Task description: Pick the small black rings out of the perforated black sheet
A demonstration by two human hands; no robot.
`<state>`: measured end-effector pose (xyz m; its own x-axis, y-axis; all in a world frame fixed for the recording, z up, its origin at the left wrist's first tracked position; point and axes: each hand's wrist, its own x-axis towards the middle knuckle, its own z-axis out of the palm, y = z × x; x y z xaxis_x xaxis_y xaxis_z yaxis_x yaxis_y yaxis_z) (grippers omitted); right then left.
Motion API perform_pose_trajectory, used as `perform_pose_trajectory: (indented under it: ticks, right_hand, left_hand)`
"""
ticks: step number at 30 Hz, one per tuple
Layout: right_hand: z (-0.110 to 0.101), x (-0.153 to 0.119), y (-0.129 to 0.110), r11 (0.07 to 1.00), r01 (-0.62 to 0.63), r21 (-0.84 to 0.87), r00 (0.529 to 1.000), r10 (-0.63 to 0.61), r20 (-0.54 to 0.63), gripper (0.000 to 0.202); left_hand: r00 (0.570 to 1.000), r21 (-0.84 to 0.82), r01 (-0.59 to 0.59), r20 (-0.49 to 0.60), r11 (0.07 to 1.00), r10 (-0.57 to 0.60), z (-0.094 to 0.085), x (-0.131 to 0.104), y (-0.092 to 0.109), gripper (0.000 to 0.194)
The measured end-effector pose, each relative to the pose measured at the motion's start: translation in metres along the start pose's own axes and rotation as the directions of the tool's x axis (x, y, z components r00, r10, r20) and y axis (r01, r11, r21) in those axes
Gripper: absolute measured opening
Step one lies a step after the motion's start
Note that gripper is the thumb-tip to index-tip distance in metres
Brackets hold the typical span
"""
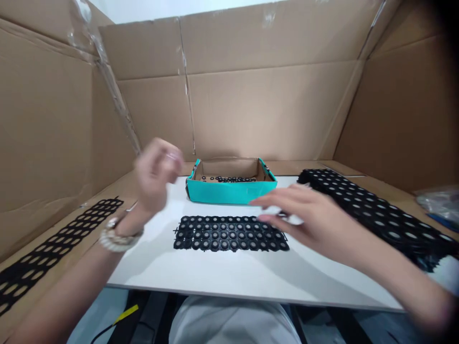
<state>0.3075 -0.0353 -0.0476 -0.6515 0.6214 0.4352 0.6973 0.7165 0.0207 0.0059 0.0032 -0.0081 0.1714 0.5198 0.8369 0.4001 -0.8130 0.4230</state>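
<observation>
White tabletop (229,274) shows between the thumb and forefinger tips of the right hand (311,215), which look apart; whether the other fingers hold anything cannot be told. One ring-studded black sheet (223,235), four rows deep, lies flat, long axis running left to right, its right end just below those fingertips, so the right hand is nearer. One left hand (156,169), blurred, curls above the table; its contents cannot be told. Beyond the sheet stands one teal box (229,192) with many rings (236,180), uncountable; leftward, one perforated strip (59,239); rightward, one dotted black stack (373,208)
</observation>
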Motion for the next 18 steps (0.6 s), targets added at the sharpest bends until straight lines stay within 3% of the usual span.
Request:
perform_pose_trajectory:
  ticks: [1, 2, 3, 4, 6, 8, 10, 12, 16, 18]
  right_hand:
    - [0.012, 0.008, 0.001, 0.999, 0.039, -0.023, 0.998, -0.038, 0.047, 0.028]
    - [0.026, 0.015, 0.005, 0.997, 0.065, -0.049, 0.993, -0.06, 0.097, 0.03]
    - [0.04, 0.019, 0.009, 0.994, 0.074, -0.077, 0.986, -0.061, 0.154, 0.038]
    - [0.052, 0.02, 0.016, 0.994, 0.037, -0.099, 0.984, -0.019, 0.178, 0.054]
    - [0.071, 0.016, 0.03, 0.991, -0.044, -0.124, 0.97, 0.072, 0.233, 0.078]
    - [0.08, 0.009, 0.043, 0.988, -0.111, -0.103, 0.954, 0.135, 0.267, 0.084]
    - [0.082, 0.004, 0.051, 0.985, -0.156, -0.069, 0.94, 0.169, 0.296, 0.082]
    - [0.081, 0.003, 0.055, 0.981, -0.19, -0.048, 0.924, 0.195, 0.329, 0.079]
    - [0.076, 0.011, 0.053, 0.967, -0.253, -0.025, 0.878, 0.24, 0.415, 0.072]
    - [0.073, 0.013, 0.051, 0.96, -0.28, 0.004, 0.867, 0.251, 0.431, 0.065]
  left_hand:
    - [0.972, 0.064, -0.021, 0.234, 0.998, 0.006, 0.01, -0.004, -0.004, 0.027]
    - [0.876, 0.139, -0.048, 0.482, 0.989, -0.025, 0.02, -0.009, -0.01, 0.029]
    - [0.704, 0.213, -0.083, 0.704, 0.974, -0.094, 0.029, -0.014, -0.016, 0.034]
    - [0.586, 0.278, -0.109, 0.794, 0.954, -0.164, 0.035, -0.019, -0.023, 0.04]
    - [0.463, 0.383, -0.149, 0.842, 0.912, -0.278, 0.04, -0.029, -0.039, 0.066]
    - [0.397, 0.435, -0.172, 0.852, 0.884, -0.342, 0.038, -0.037, -0.054, 0.089]
    - [0.377, 0.485, -0.152, 0.834, 0.861, -0.403, 0.033, -0.043, -0.065, 0.096]
    - [0.354, 0.531, -0.103, 0.81, 0.841, -0.468, 0.029, -0.044, -0.071, 0.094]
    - [0.268, 0.563, -0.059, 0.804, 0.824, -0.53, 0.03, -0.042, -0.073, 0.086]
    - [0.277, 0.558, -0.078, 0.808, 0.826, -0.52, 0.032, -0.039, -0.073, 0.087]
